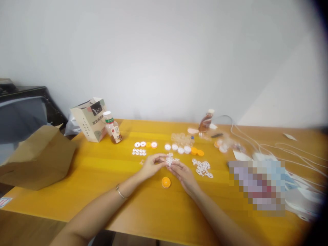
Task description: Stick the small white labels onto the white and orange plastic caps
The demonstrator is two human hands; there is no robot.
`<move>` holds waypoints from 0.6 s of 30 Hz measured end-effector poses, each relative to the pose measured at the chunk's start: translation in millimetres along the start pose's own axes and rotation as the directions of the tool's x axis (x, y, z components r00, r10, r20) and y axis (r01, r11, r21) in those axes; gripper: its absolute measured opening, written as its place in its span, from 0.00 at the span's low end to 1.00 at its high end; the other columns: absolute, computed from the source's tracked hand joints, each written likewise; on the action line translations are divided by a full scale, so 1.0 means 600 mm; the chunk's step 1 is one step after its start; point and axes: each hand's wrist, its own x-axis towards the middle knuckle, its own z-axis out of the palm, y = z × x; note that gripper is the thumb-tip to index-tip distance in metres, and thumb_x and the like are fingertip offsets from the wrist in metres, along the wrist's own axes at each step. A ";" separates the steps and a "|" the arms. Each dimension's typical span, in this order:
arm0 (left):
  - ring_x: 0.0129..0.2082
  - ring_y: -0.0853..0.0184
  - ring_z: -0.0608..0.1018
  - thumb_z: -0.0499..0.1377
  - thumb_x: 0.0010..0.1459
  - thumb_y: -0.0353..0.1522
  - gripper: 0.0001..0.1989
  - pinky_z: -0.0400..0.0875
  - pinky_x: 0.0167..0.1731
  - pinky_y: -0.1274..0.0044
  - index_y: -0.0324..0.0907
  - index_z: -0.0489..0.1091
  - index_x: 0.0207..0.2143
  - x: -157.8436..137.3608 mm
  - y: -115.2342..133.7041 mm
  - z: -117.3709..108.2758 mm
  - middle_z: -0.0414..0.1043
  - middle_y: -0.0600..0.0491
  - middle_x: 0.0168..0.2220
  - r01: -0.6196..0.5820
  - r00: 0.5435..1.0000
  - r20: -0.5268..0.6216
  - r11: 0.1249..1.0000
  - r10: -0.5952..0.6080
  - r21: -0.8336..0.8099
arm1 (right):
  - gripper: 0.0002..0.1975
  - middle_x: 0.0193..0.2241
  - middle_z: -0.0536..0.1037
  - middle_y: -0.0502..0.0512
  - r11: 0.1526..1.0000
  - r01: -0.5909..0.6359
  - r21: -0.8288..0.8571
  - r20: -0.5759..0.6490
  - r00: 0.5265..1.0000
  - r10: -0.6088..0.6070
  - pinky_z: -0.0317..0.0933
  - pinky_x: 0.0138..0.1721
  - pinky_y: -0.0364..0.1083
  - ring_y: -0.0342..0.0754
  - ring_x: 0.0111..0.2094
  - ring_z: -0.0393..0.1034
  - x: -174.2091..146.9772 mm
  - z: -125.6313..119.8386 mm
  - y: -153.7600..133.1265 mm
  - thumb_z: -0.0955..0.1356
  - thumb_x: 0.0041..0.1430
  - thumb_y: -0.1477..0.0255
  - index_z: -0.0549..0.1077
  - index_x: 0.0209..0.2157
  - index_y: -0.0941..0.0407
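My left hand (151,166) and my right hand (186,176) meet over the middle of the table. Between their fingertips they pinch a small white perforated plastic piece (169,160); its exact kind is too small to tell. Just below the hands lies an orange round cap-like piece (166,182). Right of my right hand, similar white perforated pieces (203,168) lie in a loose pile. Beyond the hands stand rows of white round discs (180,150) and orange discs (197,152). White rings (142,144) and small white round parts (139,152) are lined up behind my left hand.
Clear plastic pieces (181,139) lie at the back. A paper bag (88,121) and a labelled bottle (113,130) stand back left, another bottle (205,121) back right. A brown paper bag (38,157) covers the left edge. White cables (279,148) and a blurred-out patch (258,188) occupy the right.
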 end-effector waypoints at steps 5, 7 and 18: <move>0.36 0.65 0.75 0.58 0.50 0.34 0.11 0.69 0.40 0.74 0.37 0.72 0.35 -0.004 -0.004 0.013 0.74 0.48 0.35 -0.035 0.991 -0.126 0.994 0.048 0.106 | 0.13 0.30 0.79 0.51 0.999 -0.013 0.048 0.027 1.000 0.012 0.61 0.46 0.47 0.46 0.35 0.72 -0.001 0.003 -0.001 0.74 0.37 0.72 0.73 0.28 0.56; 0.34 0.66 0.75 0.58 0.50 0.33 0.10 0.70 0.38 0.75 0.38 0.73 0.34 -0.004 -0.005 0.017 0.73 0.49 0.34 -0.080 0.983 -0.150 0.984 0.104 0.159 | 0.13 0.30 0.79 0.51 0.998 -0.013 0.060 0.024 1.000 0.011 0.60 0.46 0.47 0.46 0.35 0.72 -0.001 0.004 -0.001 0.74 0.36 0.72 0.73 0.28 0.56; 0.31 0.71 0.72 0.57 0.51 0.30 0.07 0.68 0.34 0.78 0.39 0.72 0.34 -0.007 -0.006 0.022 0.67 0.51 0.32 -0.193 0.956 -0.155 0.932 0.249 0.305 | 0.12 0.28 0.79 0.51 0.998 -0.007 0.065 0.015 1.000 0.006 0.61 0.44 0.46 0.45 0.33 0.72 -0.002 0.007 -0.001 0.74 0.36 0.73 0.74 0.27 0.56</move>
